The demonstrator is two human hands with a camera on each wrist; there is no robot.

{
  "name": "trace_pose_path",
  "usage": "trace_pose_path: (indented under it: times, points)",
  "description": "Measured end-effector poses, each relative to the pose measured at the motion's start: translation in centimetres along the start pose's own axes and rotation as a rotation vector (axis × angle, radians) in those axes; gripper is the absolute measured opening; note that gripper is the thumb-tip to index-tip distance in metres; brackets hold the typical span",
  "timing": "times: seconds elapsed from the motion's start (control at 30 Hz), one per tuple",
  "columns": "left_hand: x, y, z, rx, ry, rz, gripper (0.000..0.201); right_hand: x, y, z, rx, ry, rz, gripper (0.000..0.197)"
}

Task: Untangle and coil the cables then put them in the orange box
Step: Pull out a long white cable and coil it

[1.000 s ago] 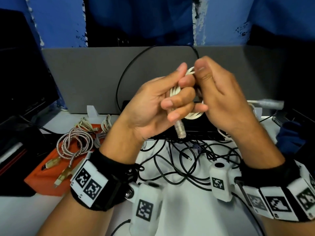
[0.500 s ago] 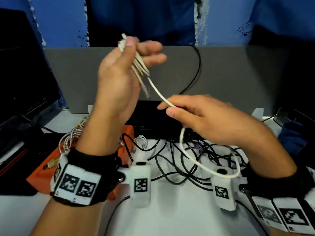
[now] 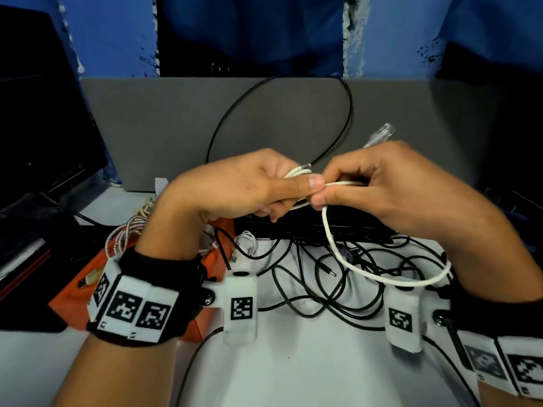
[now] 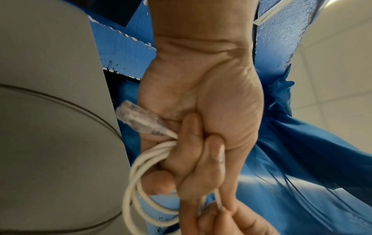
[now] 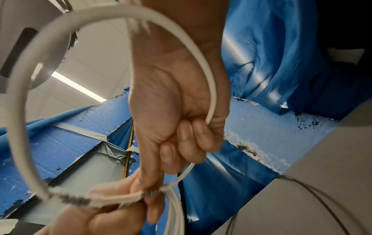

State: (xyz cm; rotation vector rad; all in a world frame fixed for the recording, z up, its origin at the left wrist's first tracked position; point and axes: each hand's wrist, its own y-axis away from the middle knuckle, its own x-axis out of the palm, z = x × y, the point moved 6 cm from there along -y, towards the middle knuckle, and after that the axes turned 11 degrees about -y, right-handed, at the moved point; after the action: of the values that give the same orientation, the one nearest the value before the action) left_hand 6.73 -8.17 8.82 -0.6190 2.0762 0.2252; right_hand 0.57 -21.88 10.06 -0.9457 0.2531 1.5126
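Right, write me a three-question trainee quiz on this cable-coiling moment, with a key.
1. True or false: the round white network cable lies fully coiled inside the flat orange box.
2. Which hand grips the coiled loops: (a) left hand, (b) right hand?
3. Fill in: the tangled thin cables on the white table are ____ in colour.

Key: 1 false; both hands hold it above the table. 2 a. 3 black.

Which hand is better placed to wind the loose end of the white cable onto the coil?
Probably the right hand: it pinches the loose cable, which hangs in a loop below it. The left hand grips the coil.
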Motion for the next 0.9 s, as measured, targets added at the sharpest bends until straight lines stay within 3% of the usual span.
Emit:
trace_pose_path:
  times: [0.07, 0.13, 0.27, 0.33, 0.47, 0.6, 0.7, 0.77, 0.9]
  points:
    - [-0.4, 0.2, 0.6, -0.033, -0.022, 0.001, 0.046, 0.1, 0.0, -0.7, 0.028, 0.063, 0.022, 0.010]
    - [-1.2, 0.7, 1.5, -0.055, 0.028, -0.036, 0.047, -1.0, -0.2, -2.1, 0.058, 0.128, -0.055, 0.005]
    - [-3.3, 1.4, 2.7, 0.015, 0.407, -0.184, 0.039, -4.9, 0.2, -5.2, 0.159, 0.171, -0.283, 0.014]
    - [-3.7, 0.9, 2.9, 0.037, 0.643, -0.236, 0.037, -5.3, 0.3, -5.9, 0.175, 0.167, -0.329, 0.019]
    - [-3.1, -0.6, 2.2, 0.091, 1.023, -0.206, 0.041, -4.7, -0.1, -5.3, 0.110, 0.134, -0.363, 0.029]
    - [-2.3, -1.1, 1.2, 0.198, 1.323, -0.071, 0.044, -4.7, -0.1, -4.2, 0.012, 0.064, -0.400, 0.030]
    - [-2.5, -1.0, -0.3, 0.342, 1.494, -0.059, 0.041, -3.8, -0.3, -4.1, -0.004, 0.057, -0.376, 0.030]
    - [-3.0, -0.9, -0.7, 0.401, 1.522, -0.189, 0.041, -2.4, -0.7, -4.2, 0.021, 0.060, -0.312, 0.028]
    - [-3.7, -0.6, -0.6, 0.413, 1.472, -0.426, 0.047, 2.3, -1.8, -4.8, 0.183, 0.105, -0.043, 0.026]
